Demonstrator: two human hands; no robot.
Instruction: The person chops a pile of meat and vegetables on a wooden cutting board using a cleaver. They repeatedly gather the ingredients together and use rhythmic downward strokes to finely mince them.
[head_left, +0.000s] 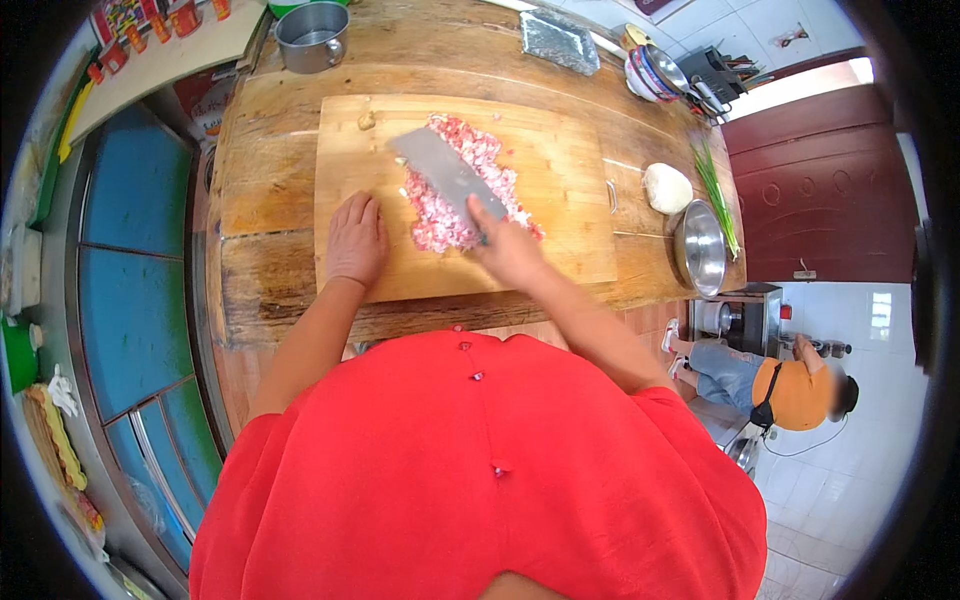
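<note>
My right hand (504, 244) grips a cleaver (444, 166), whose broad metal blade lies over chopped raw meat (444, 222), slightly blurred. The meat is spread across the middle of a wooden cutting board (570, 259) in two bands, on either side of the blade. My left hand (358, 238) rests palm down on the board's near left part, holding nothing, its fingers close together but extended. Near the board's far left corner sits a small brown lump (366, 121), perhaps ginger.
On the wooden table (262, 187) are a metal pot (312, 45), a wrapped dark package (559, 41), stacked bowls (651, 73), a round white lump (667, 189), a steel bowl (703, 249) and green onions (716, 196). Another person (799, 394) stands at the far right.
</note>
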